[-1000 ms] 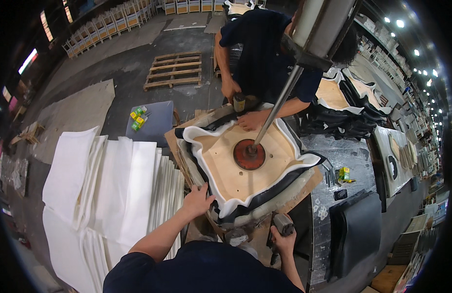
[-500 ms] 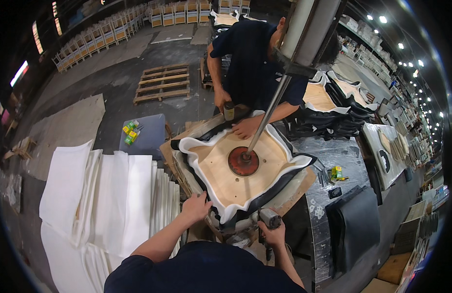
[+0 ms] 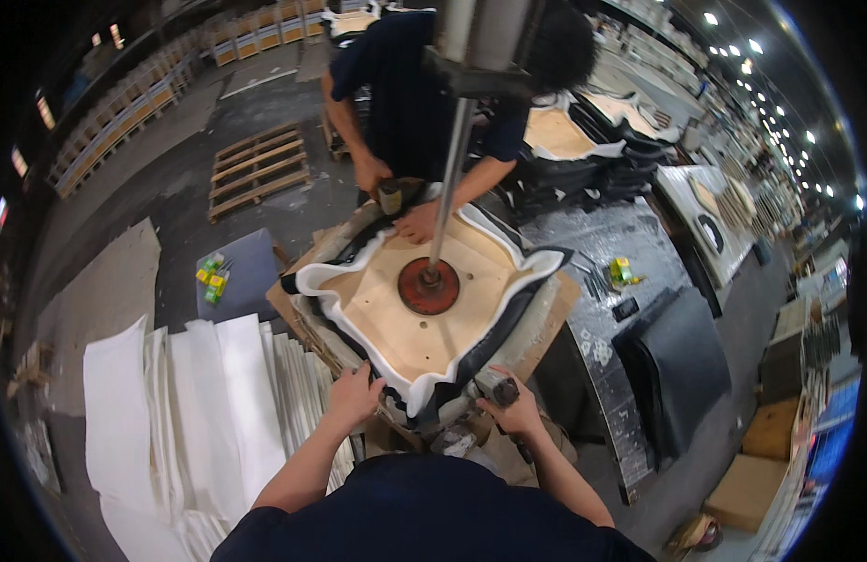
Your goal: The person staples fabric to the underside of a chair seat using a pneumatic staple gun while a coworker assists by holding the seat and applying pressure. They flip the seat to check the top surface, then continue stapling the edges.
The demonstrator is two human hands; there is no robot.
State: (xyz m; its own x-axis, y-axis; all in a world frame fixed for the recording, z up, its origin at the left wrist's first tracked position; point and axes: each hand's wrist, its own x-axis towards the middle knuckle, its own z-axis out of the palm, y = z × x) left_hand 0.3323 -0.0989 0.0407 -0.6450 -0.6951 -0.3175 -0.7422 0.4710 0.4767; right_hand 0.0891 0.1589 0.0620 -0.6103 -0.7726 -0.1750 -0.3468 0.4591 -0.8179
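The seat board [image 3: 424, 314], wrapped in white foam and black cover, lies mid-scene under a round red press pad [image 3: 428, 287]. The left hand [image 3: 353, 397] grips its near-left edge; the right hand [image 3: 514, 410] is closed around a stapler [image 3: 502, 391] at the near-right edge. A co-worker [image 3: 424, 84] works the far edge.

Site, as I see it from my remote seat: a large factory floor for upholstery work. Landmark: the round red press plate on a steel rod [image 3: 428, 286], bearing on a plywood seat panel wrapped in white foam and black covering [image 3: 424, 323]. Left of it: stacked white foam sheets [image 3: 218, 412]. Beyond it: a bare wooden pallet [image 3: 258, 169] on dark concrete. Right of it: more half-covered seat panels on benches [image 3: 560, 136] under rows of ceiling lamps [image 3: 780, 84].
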